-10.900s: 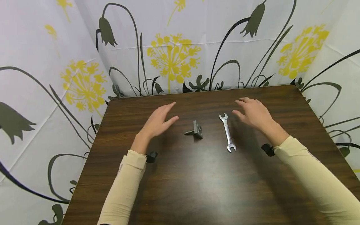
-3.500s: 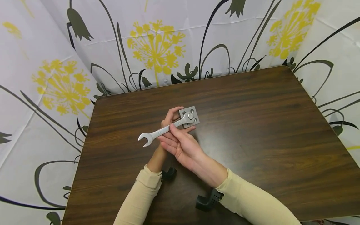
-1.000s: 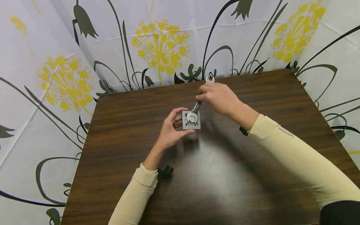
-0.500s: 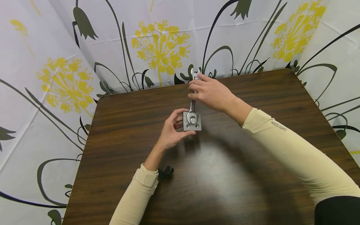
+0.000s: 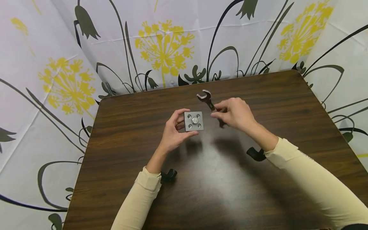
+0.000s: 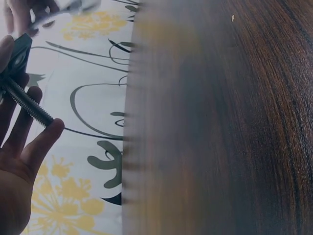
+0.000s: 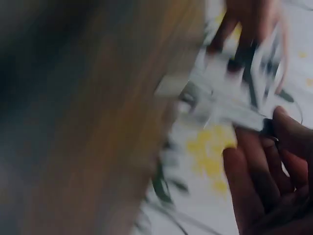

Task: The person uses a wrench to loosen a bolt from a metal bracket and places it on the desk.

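Note:
My left hand (image 5: 176,132) holds a small square metal plate (image 5: 194,121) above the table, fingers curled round its edges; the plate has corner holes and a bolt head in its centre. In the left wrist view the bolt's threaded shaft (image 6: 30,104) runs across my left fingers (image 6: 34,147) below the plate (image 6: 19,51). My right hand (image 5: 234,113) grips a double open-end wrench (image 5: 207,99) just right of the plate, one wrench head pointing up and away. The wrench is off the bolt. The right wrist view is blurred; a pale streak of the wrench (image 7: 234,115) shows by my fingers (image 7: 259,181).
A dark wooden table (image 5: 224,179) lies under both hands. A flowered white curtain (image 5: 161,48) hangs close behind and to both sides of it. Black wrist-camera mounts (image 5: 255,154) sit under each forearm.
Since half a second ago my right hand has lifted the wrench off the bolt head and drawn it back to the right. My left hand keeps the plate in about the same place.

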`<state>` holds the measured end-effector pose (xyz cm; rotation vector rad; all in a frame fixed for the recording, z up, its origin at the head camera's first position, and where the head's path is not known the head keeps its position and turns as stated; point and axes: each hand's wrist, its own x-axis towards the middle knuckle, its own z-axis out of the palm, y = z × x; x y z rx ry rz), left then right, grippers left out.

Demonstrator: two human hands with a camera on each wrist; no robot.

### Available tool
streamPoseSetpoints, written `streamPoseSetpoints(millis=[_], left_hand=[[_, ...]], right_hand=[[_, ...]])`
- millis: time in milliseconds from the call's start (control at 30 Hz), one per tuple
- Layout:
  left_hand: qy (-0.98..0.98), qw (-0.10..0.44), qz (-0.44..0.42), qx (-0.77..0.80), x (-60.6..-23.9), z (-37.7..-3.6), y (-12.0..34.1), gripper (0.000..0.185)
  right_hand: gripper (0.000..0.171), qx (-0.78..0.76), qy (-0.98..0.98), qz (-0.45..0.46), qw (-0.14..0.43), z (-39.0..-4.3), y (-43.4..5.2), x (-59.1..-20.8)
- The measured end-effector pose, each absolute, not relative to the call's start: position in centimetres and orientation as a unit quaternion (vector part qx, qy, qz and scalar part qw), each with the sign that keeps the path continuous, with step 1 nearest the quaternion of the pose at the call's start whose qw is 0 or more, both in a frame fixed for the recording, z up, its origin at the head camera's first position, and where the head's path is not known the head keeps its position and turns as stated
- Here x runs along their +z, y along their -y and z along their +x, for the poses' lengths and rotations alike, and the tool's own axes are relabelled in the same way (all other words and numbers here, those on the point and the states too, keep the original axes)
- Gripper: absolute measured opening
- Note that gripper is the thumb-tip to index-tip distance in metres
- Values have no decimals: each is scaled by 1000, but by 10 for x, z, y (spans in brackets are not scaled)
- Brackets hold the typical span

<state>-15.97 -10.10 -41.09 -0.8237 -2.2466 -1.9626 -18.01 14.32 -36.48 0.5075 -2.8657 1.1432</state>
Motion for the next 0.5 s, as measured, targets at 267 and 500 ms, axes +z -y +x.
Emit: streamPoseSetpoints(millis=[267,500], left_hand=[[720,34,-262,-641,-411,-160,100,70],[696,32,-253,-671,-415,-161,98,69]], right_hand=[[37,792,543,-23,-278,-123,-107,-384],[41,888,327,-83,-311,-89,-67,-380]])
